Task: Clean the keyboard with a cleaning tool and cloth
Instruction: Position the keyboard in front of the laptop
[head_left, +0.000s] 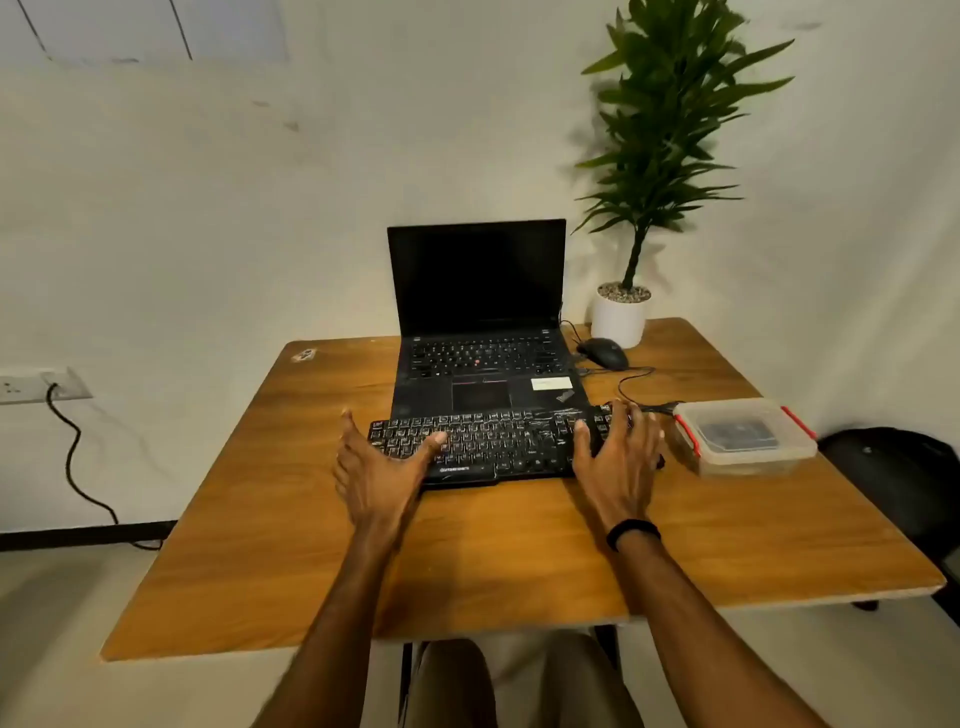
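A pale wall backs the wooden bench (291, 530), with a potted plant (621, 312) at the far right corner. I see the keyboard (493, 441) lying flat in the middle of the bench, just near of an open laptop (478, 332) with a dark screen. My left hand (376, 470) is spread open at the keyboard's left end, thumb over the keys, holding nothing. My right hand (615, 449) is also open, fingers resting on the right end. A clear lidded box (743, 436) with red clips sits just right of the keyboard, and a mouse (602, 353) lies far right. I see no cleaning tool or cloth out yet, so I judge the cleaning has not begun; perhaps they are in the box.
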